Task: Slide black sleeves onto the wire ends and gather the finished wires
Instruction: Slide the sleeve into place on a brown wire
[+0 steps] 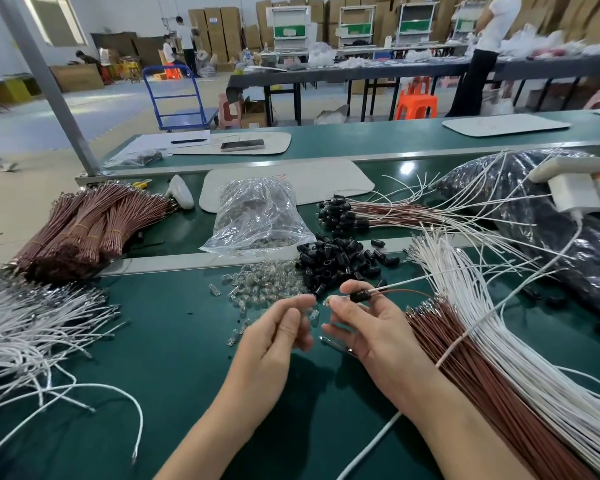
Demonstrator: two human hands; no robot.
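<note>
Mid-step: sliding one black sleeve along a wire pair, one white strand and one brown, just above the green surface. Pinched in right hand between thumb and forefinger, other fingers loosely spread underneath. Small metal tip showing left of the sleeve, so probably not seated yet. Left hand curled, thumb and fingertip brought together right beside that tip. Cannot tell whether pinching anything there: too small, and lost against the clear bulbs behind.

Next, as a judgement: steady the tip with left, push sleeve toward the end until covering the metal, then lay onto the finished bunch further back, where sleeved ends already lie together pointing left. Calls for fine alignment, with two strands through one narrow bore. Risk of one strand slipping back, or the sleeve riding too far.

Look of the sleeve: short glossy black tube, stiff-looking, hollow judging by the others. Loose sleeve pile just beyond the hands, touching the bulbs. Unsleeved stock to the right: brown wires and white wires fanned side by side, near the right hand. Plenty left there, small finished bunch, so likely early to middle of the job.
</note>
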